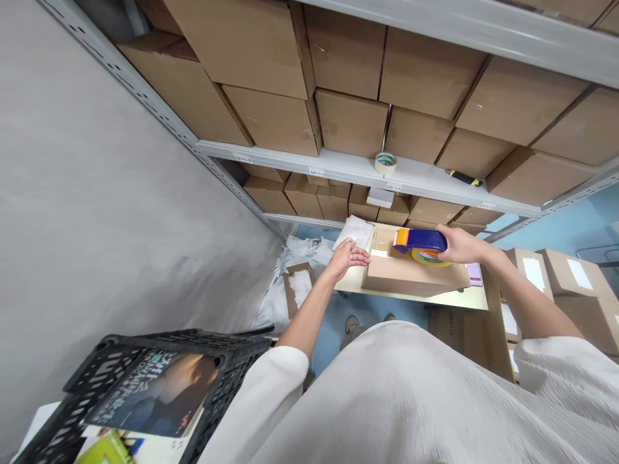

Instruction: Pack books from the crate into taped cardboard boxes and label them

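Brown cardboard box on the desk — right hand grips a blue-orange tape dispenser mid-lid, open left hand steadies its end; sealing seemingly unfinished.

Cream table w/ cardboard box, white packets (left end), pink slip rt edge.

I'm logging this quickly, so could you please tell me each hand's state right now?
Left hand: open, flat against the end of the cardboard box, holding nothing.
Right hand: closed on the tape dispenser atop the box.
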Tool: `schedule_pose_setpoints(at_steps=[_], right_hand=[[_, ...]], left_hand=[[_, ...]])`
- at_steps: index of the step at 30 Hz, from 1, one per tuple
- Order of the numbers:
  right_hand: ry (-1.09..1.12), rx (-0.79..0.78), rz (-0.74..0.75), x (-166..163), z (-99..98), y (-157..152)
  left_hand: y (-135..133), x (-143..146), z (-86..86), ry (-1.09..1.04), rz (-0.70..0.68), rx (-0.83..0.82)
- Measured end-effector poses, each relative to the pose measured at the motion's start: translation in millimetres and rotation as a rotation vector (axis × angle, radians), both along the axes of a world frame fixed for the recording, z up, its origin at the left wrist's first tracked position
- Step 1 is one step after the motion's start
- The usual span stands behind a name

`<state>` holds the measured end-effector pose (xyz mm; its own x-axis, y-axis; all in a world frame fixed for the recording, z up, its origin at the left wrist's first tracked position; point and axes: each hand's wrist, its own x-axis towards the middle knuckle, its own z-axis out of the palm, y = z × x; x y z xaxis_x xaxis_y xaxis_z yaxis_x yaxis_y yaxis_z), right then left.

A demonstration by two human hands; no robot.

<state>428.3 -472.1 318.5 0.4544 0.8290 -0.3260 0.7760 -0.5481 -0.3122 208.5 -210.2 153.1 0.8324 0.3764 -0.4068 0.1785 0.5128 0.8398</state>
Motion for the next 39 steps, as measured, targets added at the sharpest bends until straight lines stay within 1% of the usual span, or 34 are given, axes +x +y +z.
schedule_pose_setpoints(at_steps=[5,9,12,15,18,22,24,27,30,32,34,37,39], right_hand=[[-0.025,0.033,0.063,-2.5,3.1,-2.6],[-0.019,0.056,0.075,-1.4,6.7,-4.1],[-0.001,0.047,0.069,0.9,4.6,-4.7],[0.006,0.033,0.066,3.1,0.2,-4.9],[0.002,0.014,0.066,4.3,-2.9,-4.7],[-0.009,-0.004,0.063,4.0,-3.5,-4.2],[-0.022,-0.012,0.064,3.4,-2.8,-4.1],[-0.041,-0.017,0.067,2.0,-1.8,-4.1],[-0.048,-0.009,0.066,0.8,-2.4,-4.9],[-0.05,-0.001,0.063,0.7,-3.9,-5.9],[-0.049,0.01,0.059,1.2,-5.7,-7.0],[-0.046,0.024,0.056,1.9,-7.0,-8.1],[-0.047,0.03,0.052,1.8,-6.3,-7.8]], left_hand=[[1.9,2.1,-12.1,0.015,-0.018,0.039],[-0.1,2.3,-21.2,0.006,-0.056,0.046],[-0.8,4.1,-27.4,0.006,-0.074,0.042],[-2.1,6.7,-36.4,0.013,-0.08,0.072],[-7.7,10.3,-48.9,0.033,-0.09,0.163],[-20.7,15.8,-62.2,0.063,-0.136,0.359],[-25.8,17.3,-63.4,0.081,-0.157,0.486],[-29.4,17.5,-58.3,0.134,-0.181,0.702],[-30.4,17.4,-50.7,0.213,-0.217,0.83],[-31.2,17.3,-48.0,0.265,-0.231,0.877],[-31.9,16.1,-48.8,0.31,-0.238,0.901],[-32.3,10.8,-55.7,0.348,-0.248,0.877],[-32.0,6.7,-61.3,0.342,-0.215,0.839]])
